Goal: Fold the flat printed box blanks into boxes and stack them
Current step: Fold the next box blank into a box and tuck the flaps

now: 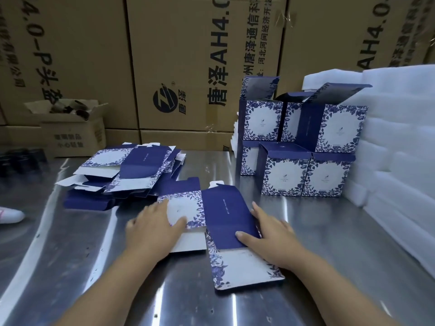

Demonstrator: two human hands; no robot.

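A flat blue-and-white printed box blank [223,215] lies on the steel table [329,243] in front of me. My left hand [155,225] rests on its white floral panel at the left, fingers spread flat. My right hand [270,234] holds the blank's right edge, thumb pressed on the dark blue panel. A loose pile of flat blanks [127,170] sits behind at the left. Several folded boxes [303,147] stand stacked in two tiers at the back right, lids open.
White foam sheets [395,142] are piled along the right side. Large brown cartons [183,62] form a wall behind the table. A small open carton [70,128] sits at the back left. A white object [10,215] lies at the left edge.
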